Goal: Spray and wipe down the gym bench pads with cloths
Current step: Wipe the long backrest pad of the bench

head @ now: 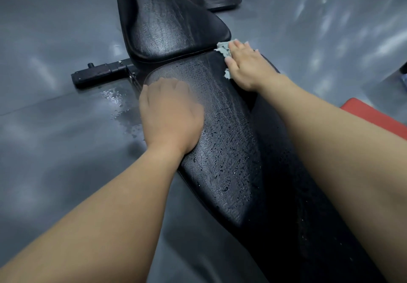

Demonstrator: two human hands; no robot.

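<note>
No text, label, brand, number or sign can be read anywhere: none on the black bench pad, on the grey cloth at its far right corner, or on the metal frame left of it.

wet pad open between hands, seat pad beyond

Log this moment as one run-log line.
step: wipe | right hand: pressing grey cloth on near pad, far right corner | left hand: on pad's left edge, blurred | droplets: across mid-pad
</note>
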